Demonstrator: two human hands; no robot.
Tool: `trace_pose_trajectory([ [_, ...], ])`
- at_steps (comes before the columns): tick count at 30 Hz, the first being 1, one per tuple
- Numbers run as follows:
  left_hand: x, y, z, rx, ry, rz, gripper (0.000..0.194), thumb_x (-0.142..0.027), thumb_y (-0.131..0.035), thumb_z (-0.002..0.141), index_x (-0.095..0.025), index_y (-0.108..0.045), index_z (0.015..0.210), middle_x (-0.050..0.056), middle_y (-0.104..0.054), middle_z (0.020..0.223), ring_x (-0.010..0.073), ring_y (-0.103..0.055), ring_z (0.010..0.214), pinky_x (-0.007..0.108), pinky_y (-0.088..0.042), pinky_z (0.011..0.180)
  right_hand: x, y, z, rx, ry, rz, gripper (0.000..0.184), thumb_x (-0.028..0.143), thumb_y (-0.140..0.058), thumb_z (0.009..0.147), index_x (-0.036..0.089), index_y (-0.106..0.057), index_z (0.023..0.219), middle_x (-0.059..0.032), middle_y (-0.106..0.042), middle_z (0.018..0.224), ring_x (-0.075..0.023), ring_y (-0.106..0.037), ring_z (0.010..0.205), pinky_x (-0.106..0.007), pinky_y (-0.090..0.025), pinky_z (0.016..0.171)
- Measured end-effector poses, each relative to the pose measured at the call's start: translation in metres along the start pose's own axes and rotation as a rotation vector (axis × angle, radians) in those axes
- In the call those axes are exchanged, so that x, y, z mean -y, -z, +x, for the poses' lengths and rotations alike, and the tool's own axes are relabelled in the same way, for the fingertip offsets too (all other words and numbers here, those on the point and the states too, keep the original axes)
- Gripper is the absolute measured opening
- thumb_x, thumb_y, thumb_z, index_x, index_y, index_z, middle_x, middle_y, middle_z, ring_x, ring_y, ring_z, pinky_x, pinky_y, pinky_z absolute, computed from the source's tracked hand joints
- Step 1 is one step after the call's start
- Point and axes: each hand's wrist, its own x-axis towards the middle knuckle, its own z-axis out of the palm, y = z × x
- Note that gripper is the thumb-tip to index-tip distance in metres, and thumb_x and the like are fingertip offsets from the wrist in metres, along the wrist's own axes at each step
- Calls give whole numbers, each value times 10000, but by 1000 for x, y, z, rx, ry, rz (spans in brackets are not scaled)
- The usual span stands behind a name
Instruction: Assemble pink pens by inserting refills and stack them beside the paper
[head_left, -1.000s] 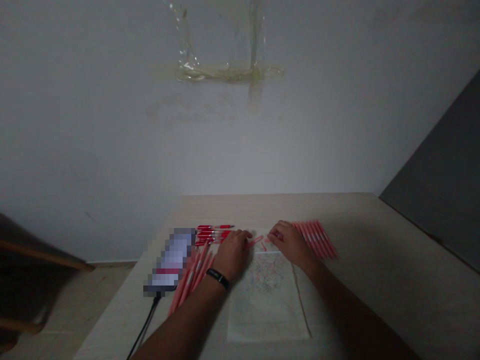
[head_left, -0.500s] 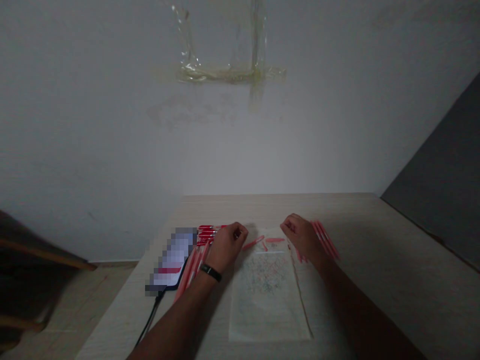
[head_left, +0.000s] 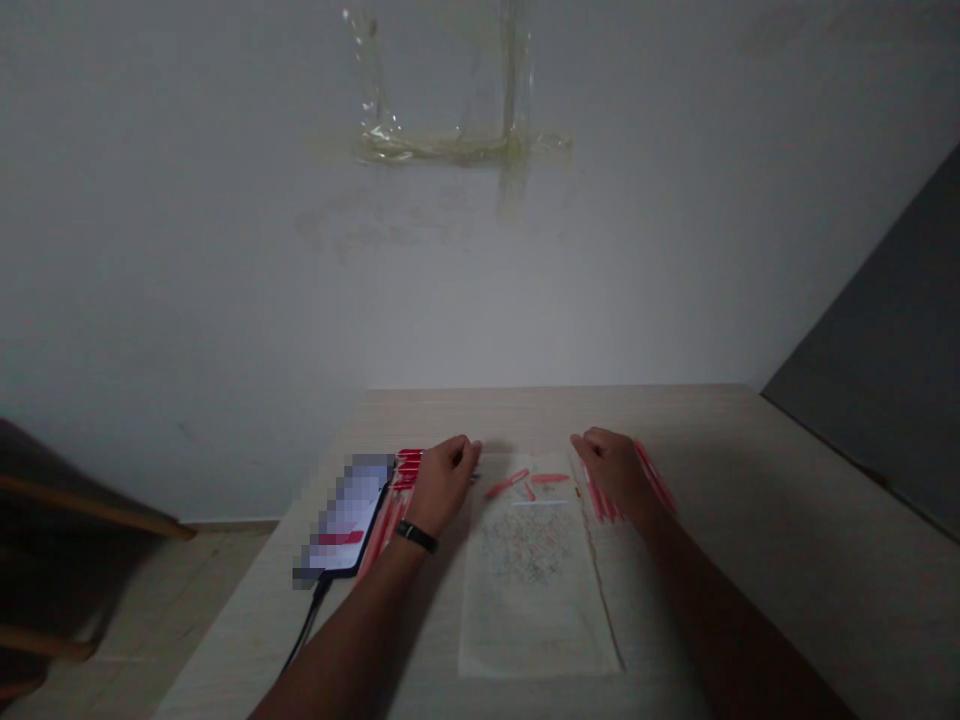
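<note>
Shows pale wall (head_left: pixel 637 280) with yellowish tape (head_left: pixel 442 150). Has pixelated phone (head_left: pixel 334 522) lying on table (head_left: pixel 555 408), dark cable (head_left: pixel 305 628) attached. Shows wooden bars (head_left: pixel 97 491) far left, floor (head_left: pixel 176 610), dark panel (head_left: pixel 900 340) right.

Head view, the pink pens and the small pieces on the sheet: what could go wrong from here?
1. The small pink pieces lie scattered on the pale sheet, so a tug on it might shift them.
2. The right hand partly hides the right-hand pens; a low pass could knock them askew.
3. The cable lies near the left forearm; a snag might drag the phone beside the left-hand pens.
</note>
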Motion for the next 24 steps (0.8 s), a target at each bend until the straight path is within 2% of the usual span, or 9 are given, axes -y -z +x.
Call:
trace_pose_trajectory([
  [6,6,0,3,8,40,-13,465,-520,-463,908,-208,-360,579,-45,-350,543,126,-377,544,255,-245,539,3,4,0,31,-33,-12,494,487,-456,945,218,-308,560,43,-336,519,-125,-339,503,-282,-239,532],
  [24,9,-3,1,15,25,4,471,-537,-473,909,-204,-397,585,-51,-420,526,128,-435,540,241,-271,540,6,7,-1,8,-80,31,559,586,-352,975,220,-291,556,38,-310,500,-121,-316,489,-274,-216,509],
])
